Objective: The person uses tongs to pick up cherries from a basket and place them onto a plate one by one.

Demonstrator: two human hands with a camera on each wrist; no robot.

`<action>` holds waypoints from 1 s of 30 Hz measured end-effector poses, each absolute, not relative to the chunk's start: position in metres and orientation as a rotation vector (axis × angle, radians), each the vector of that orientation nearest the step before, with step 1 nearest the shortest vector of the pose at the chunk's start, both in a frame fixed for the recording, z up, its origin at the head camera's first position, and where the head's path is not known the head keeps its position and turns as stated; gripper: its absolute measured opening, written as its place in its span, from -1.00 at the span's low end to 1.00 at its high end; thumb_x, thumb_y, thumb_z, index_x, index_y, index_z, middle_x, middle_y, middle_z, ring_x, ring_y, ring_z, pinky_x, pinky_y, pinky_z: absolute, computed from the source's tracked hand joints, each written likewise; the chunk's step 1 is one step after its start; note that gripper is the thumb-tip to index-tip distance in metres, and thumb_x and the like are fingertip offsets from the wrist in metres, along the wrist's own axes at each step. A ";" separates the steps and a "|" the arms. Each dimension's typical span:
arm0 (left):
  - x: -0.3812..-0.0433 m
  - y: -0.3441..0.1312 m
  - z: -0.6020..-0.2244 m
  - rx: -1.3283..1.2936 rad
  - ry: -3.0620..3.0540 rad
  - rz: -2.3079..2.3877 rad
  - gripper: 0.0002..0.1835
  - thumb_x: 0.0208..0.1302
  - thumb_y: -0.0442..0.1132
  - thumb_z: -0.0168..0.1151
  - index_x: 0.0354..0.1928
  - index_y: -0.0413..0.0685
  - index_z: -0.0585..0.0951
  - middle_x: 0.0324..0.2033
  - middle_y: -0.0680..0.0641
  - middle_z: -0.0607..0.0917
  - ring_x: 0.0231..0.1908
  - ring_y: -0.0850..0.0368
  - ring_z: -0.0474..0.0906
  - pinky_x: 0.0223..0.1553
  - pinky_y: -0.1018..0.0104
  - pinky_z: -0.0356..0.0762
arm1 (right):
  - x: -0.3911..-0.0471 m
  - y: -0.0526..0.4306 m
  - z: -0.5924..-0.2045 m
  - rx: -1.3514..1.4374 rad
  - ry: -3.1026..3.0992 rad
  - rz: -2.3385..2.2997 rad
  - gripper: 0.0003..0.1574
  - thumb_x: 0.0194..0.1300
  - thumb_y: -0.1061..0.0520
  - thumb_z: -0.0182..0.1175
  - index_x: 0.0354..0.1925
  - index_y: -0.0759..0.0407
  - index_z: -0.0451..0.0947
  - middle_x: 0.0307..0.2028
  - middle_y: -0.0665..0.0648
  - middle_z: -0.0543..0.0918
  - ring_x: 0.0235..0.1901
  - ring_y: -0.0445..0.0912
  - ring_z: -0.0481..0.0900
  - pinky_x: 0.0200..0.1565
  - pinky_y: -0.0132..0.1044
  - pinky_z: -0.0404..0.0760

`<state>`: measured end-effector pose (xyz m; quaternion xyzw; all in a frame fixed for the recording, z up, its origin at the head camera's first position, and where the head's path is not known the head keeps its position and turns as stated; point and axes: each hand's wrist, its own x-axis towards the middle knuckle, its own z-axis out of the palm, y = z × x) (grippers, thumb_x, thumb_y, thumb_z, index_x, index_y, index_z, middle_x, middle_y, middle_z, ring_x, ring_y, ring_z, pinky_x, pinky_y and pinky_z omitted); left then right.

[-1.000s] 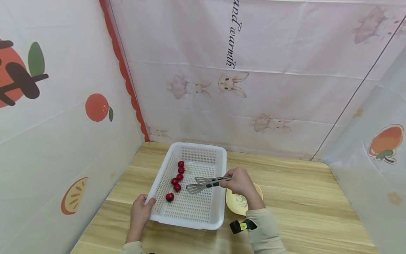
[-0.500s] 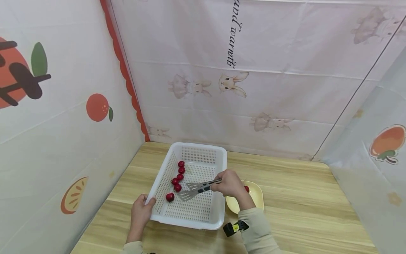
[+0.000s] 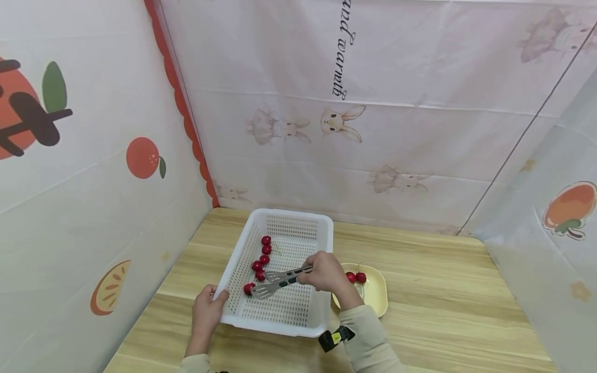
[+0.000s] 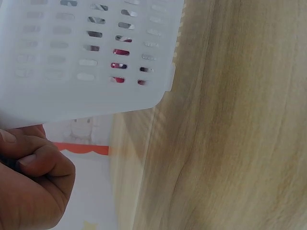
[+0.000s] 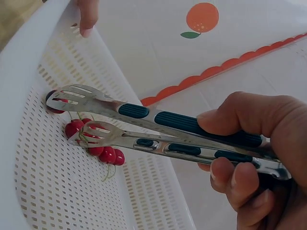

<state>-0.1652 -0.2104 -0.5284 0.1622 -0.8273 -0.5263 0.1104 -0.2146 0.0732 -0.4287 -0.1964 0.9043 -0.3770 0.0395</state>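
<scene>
My left hand (image 3: 208, 310) grips the near left corner of a white slotted plastic basket (image 3: 280, 328), thumb over the rim. My right hand (image 5: 268, 158) holds metal tongs (image 5: 158, 120) with slotted heads and dark green grips. The tongs' heads are spread apart inside the basket. One head overlaps the nearest cherry (image 5: 53, 101); the other lies across a cluster of cherries (image 5: 98, 149). In the head view several red cherries (image 3: 264, 259) line the basket's left side. Through the slots, the left wrist view shows bits of red.
A yellow plate (image 3: 380, 295) bearing two visible cherries (image 3: 361, 278) stands to the right of the basket, partly behind my right forearm. Both rest on a wooden table (image 3: 443, 300). Printed fabric walls (image 3: 289, 62) rise at the back and sides.
My right hand and the tongs have moved left and toward me, up to the cherries. More of the yellow plate and its cherries now shows. The left hand and basket stay put.
</scene>
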 end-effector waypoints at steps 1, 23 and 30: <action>-0.165 -0.211 -0.529 0.476 -2.428 -1.549 -0.83 0.19 -0.30 0.15 -0.34 -0.32 0.47 -0.42 -0.27 0.67 -0.50 -0.08 0.62 -0.61 0.32 0.48 | -0.215 0.072 -0.429 -0.613 2.771 -1.151 -0.95 -0.14 0.17 0.29 -0.61 0.09 0.58 -0.82 -0.15 0.45 -0.87 -0.27 0.38 -0.77 -0.36 0.41; -0.168 -0.210 -0.533 0.471 -2.409 -1.517 -0.85 0.17 -0.31 0.16 -0.36 -0.30 0.48 -0.42 -0.25 0.67 -0.49 -0.05 0.60 -0.59 0.32 0.48 | -0.225 0.040 -0.437 -0.762 2.783 -0.915 -0.93 -0.04 0.15 0.31 -0.57 0.10 0.60 -0.81 -0.14 0.46 -0.86 -0.29 0.43 -0.76 -0.42 0.43; -0.167 -0.211 -0.534 0.465 -2.412 -1.511 -0.84 0.16 -0.30 0.16 -0.36 -0.32 0.48 -0.46 -0.23 0.66 -0.53 0.00 0.58 -0.60 0.32 0.47 | -0.223 0.034 -0.434 -0.894 2.868 -0.702 -0.88 -0.02 0.10 0.31 -0.61 0.01 0.58 -0.82 -0.19 0.38 -0.80 -0.31 0.27 -0.74 -0.45 0.24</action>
